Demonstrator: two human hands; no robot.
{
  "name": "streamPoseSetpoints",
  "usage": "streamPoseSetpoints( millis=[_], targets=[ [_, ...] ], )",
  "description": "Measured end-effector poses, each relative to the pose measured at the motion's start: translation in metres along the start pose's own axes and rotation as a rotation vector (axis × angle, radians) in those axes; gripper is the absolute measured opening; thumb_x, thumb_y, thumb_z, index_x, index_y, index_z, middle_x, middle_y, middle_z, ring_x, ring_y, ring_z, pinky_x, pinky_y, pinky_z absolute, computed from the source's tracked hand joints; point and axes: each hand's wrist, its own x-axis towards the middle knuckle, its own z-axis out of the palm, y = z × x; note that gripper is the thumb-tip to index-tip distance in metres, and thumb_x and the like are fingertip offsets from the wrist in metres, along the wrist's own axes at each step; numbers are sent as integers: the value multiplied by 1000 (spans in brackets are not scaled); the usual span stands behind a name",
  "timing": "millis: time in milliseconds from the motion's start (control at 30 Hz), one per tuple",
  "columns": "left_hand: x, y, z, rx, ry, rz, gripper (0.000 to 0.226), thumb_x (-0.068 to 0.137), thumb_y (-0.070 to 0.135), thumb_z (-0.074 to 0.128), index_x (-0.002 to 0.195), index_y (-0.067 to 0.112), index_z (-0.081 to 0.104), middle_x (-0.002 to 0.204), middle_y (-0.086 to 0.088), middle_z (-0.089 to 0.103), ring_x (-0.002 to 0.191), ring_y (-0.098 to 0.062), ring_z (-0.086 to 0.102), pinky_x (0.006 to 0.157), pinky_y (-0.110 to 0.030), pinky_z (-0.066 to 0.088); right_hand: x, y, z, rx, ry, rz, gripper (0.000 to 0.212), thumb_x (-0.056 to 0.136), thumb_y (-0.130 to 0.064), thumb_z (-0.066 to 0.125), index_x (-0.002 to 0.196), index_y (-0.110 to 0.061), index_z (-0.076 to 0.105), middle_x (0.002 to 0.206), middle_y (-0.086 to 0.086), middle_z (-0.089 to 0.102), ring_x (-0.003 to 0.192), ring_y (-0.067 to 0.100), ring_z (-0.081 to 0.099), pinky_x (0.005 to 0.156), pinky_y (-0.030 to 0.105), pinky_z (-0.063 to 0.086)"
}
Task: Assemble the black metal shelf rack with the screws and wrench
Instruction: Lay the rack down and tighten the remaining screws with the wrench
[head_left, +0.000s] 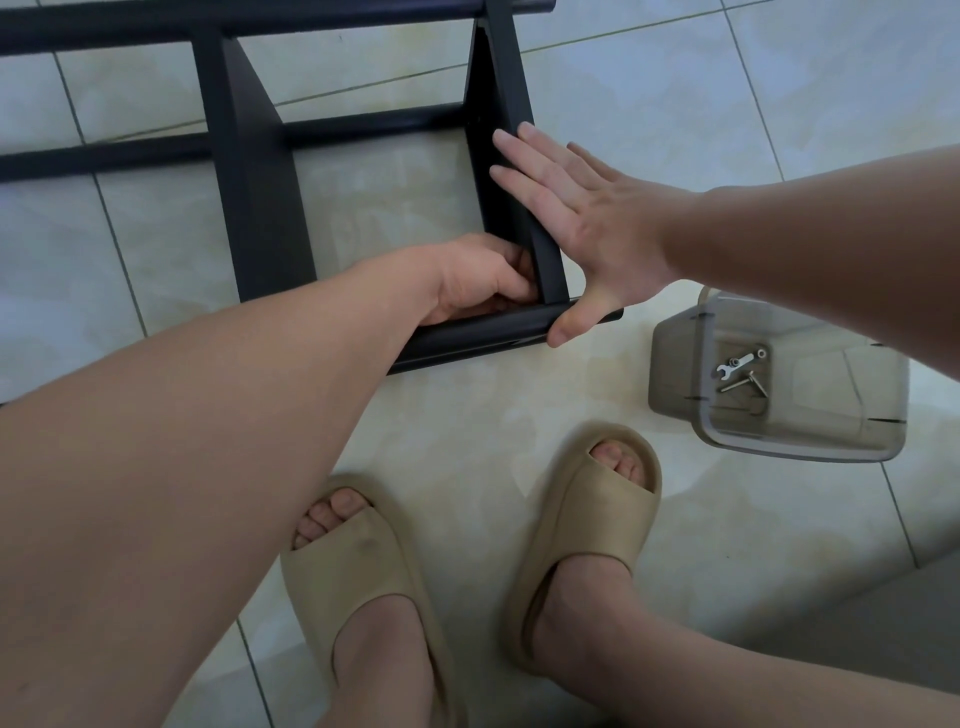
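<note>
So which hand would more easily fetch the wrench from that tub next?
Probably the right hand: it lies open against the rack, nearer the tub and wrench. The left hand is curled inside the rack's corner, farther off.

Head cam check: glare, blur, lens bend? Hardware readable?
Head view: soft even light, mild sheen on the floor, no hard glare; wide-angle bend bows the rack; wrench and screws in the bin sharp; left hand covers the joint.
</note>
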Motion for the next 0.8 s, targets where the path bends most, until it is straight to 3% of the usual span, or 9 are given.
streamPoseSetpoints(
  millis=[67,167,267,400,533,633,733,800],
  targets=[
    [-1,1,0,11,5,3,20,90,-12,51,97,2,63,79,-10,66,71,-20,66,75,-30,55,0,0,0,2,3,0,151,48,-101,39,158,-15,-21,161,2,-36,145,16,-38,125,47,-8],
    [-3,1,1,22,11,11,27,89,-13,51,112,-4,62,99,-20,63,91,-31,62,93,-44,51,0,0,0,10,10,-2,151,49,-101,39,158,-15,-21,162,2,-35,143,15,-39,125,47,-8],
    [-3,1,2,-20,-9,-2,23,89,-13,49,103,-1,61,103,-22,61,96,-34,60,98,-47,48,0,0,1,13,16,-2,151,48,-101,39,158,-16,-20,162,2,-35,145,16,-38,125,47,-8],
    [2,-2,2,-64,-38,-76,14,92,-2,50,95,4,63,87,-16,65,81,-29,63,79,-36,52,1,1,2,15,17,-5,151,49,-101,39,158,-15,-20,162,3,-34,147,17,-36,124,47,-9],
    [4,-2,-1,-29,-40,-121,14,92,8,58,83,9,68,72,-7,71,67,-20,67,74,-32,52,0,3,3,21,21,-6,151,49,-101,40,158,-15,-20,162,3,-34,148,19,-34,124,46,-10],
    [5,3,-3,-38,-60,-136,14,91,3,58,85,8,70,78,-10,73,71,-21,70,76,-33,56,0,3,3,28,21,-7,152,48,-101,40,158,-14,-19,163,4,-33,149,21,-32,124,47,-9],
    [6,12,-4,-24,-83,-195,16,91,0,59,82,8,70,74,-7,73,65,-16,71,62,-25,59,0,4,4,26,32,-14,152,48,-100,40,159,-13,-17,164,6,-31,150,22,-29,124,48,-7],
    [6,17,-5,-11,-95,-201,15,91,-2,59,84,7,70,77,-7,74,69,-15,71,64,-24,60,0,5,5,27,43,-20,152,48,-100,40,159,-13,-17,164,7,-30,151,23,-28,123,49,-7]
  ],
)
